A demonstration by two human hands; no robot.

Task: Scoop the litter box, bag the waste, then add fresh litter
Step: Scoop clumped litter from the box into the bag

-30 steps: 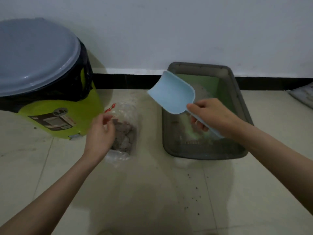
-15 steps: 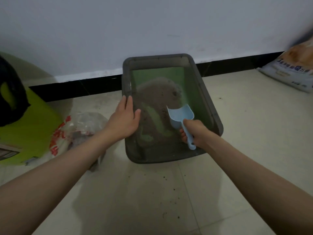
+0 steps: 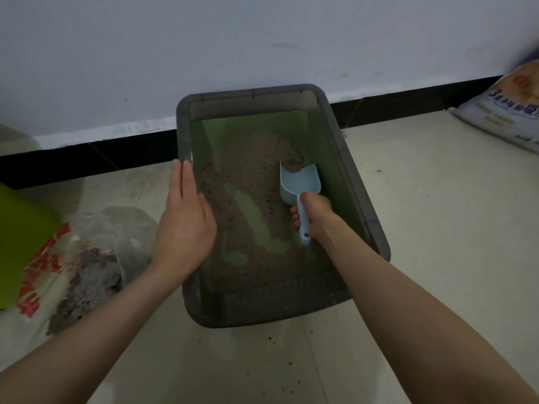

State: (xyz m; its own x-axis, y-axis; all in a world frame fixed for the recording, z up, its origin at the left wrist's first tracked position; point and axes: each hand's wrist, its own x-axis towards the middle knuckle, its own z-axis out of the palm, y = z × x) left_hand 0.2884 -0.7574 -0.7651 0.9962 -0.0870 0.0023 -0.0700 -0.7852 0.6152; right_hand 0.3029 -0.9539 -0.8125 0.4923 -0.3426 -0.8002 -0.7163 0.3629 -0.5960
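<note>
Since the earlier frames, the right hand (image 3: pixel 313 217) has carried the blue scoop (image 3: pixel 300 185) away from the plastic bag (image 3: pixel 96 258) and down into the litter box (image 3: pixel 358 199), and the left hand (image 3: pixel 185 220) has crossed from the bag to the box's left rim. Now the right hand is gripping the scoop's handle in a closed fist and is driving the blade into the grey litter (image 3: pixel 248 170) toward the far end, where a little is already sitting in the bowl. The left hand is lying with straight fingers along the rim, bracing the box and holding nothing. Bare green streaks are showing through where the litter is thin. The bag, already holding clumped waste, is slumping on the floor to the left beside a green bin (image 3: pixel 17 243); a litter sack (image 3: pixel 504 112) is lying at far right. Crumbs are dotting the floor (image 3: pixel 437 228), and I judge more could be spilling if the loaded scoop is tilted while crossing the rim, or if the limp bag's mouth is folding shut.
</note>
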